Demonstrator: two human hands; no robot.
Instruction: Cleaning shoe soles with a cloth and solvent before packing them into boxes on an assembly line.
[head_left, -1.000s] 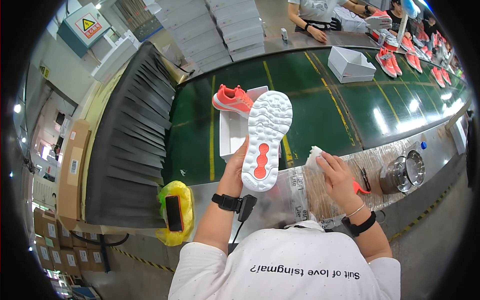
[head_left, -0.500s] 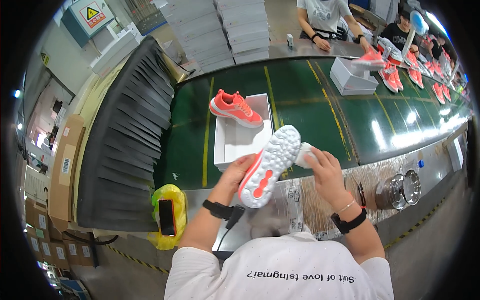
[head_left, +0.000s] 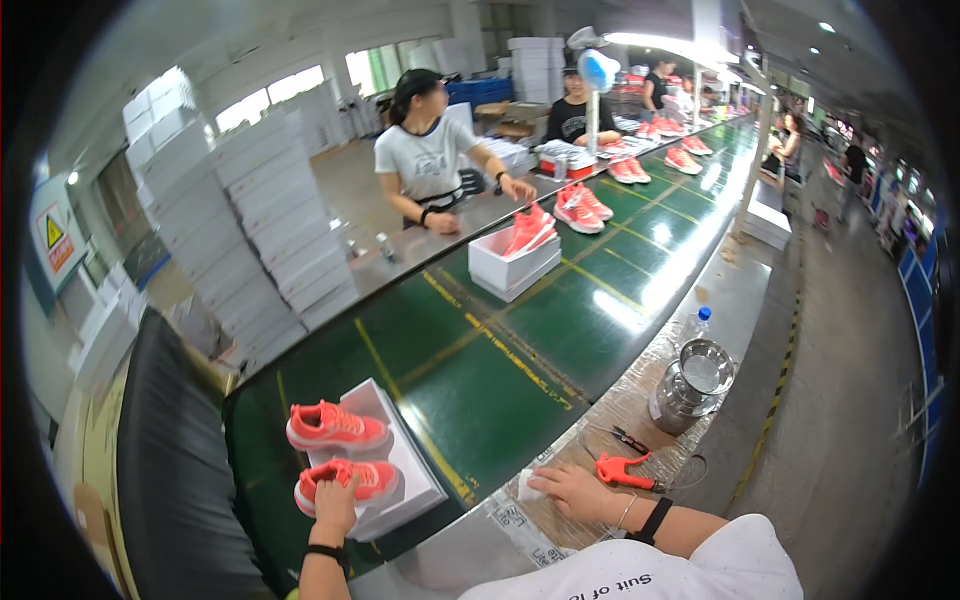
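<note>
My left hand (head_left: 337,503) rests on the heel of an orange sports shoe (head_left: 346,482) that lies on a white shoebox (head_left: 400,470) on the green conveyor belt (head_left: 480,370). A second orange shoe (head_left: 335,428) lies just behind it on the same box. On the plastic-covered worktop in front of me, my right hand (head_left: 572,490) lies flat, fingers pressing a small white cloth (head_left: 527,484). A red-handled tool (head_left: 625,468) sits just right of that hand.
A metal can (head_left: 692,385) and a small bottle (head_left: 702,320) stand on the worktop to the right. Further along the belt is another shoebox with orange shoes (head_left: 515,255); a person in a white shirt (head_left: 428,160) works across it. White box stacks (head_left: 240,230) stand at the left.
The shoe I held sole-up in my left hand now lies on the box beside its pair. My right hand has dropped to the worktop with the cloth. My view has lifted up along the line.
</note>
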